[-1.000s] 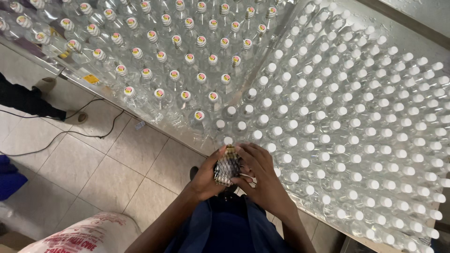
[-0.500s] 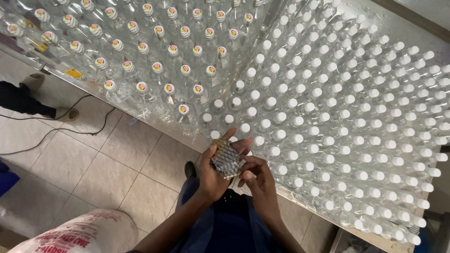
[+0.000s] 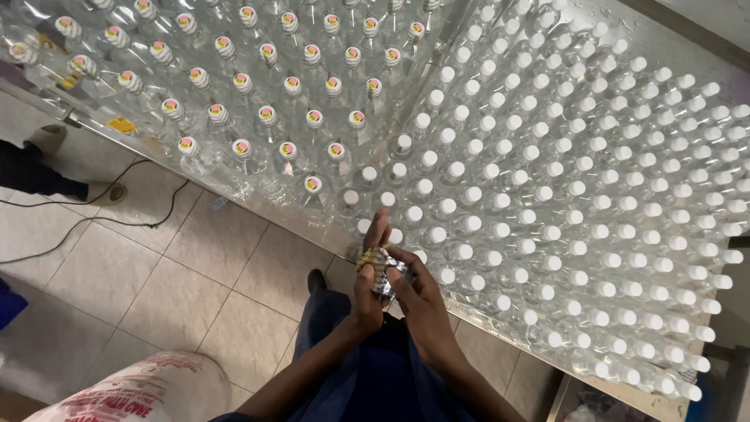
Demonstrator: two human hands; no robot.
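Observation:
My left hand [image 3: 369,281] and my right hand [image 3: 418,293] meet at the table's near edge, both closed around a small stack of clear shrink seals with coloured print [image 3: 380,268]. The left fingers point up past the stack; the right fingers pinch its right side. Just beyond the hands stand several clear plastic bottles with plain white caps [image 3: 547,187], packed in tight rows. Further left, bottles whose caps carry coloured seals [image 3: 269,116] fill the rest of the table.
The metal table edge [image 3: 258,205] runs diagonally from upper left to lower right. Tiled floor [image 3: 156,273] lies below with black cables. A printed white sack [image 3: 141,391] sits at the bottom left. Another person's shoe and dark trouser leg [image 3: 47,172] show at the left.
My hands, with the stack of seals, have stayed together at the table edge. The view has drifted slightly, and my left fingers now stretch up past the stack.

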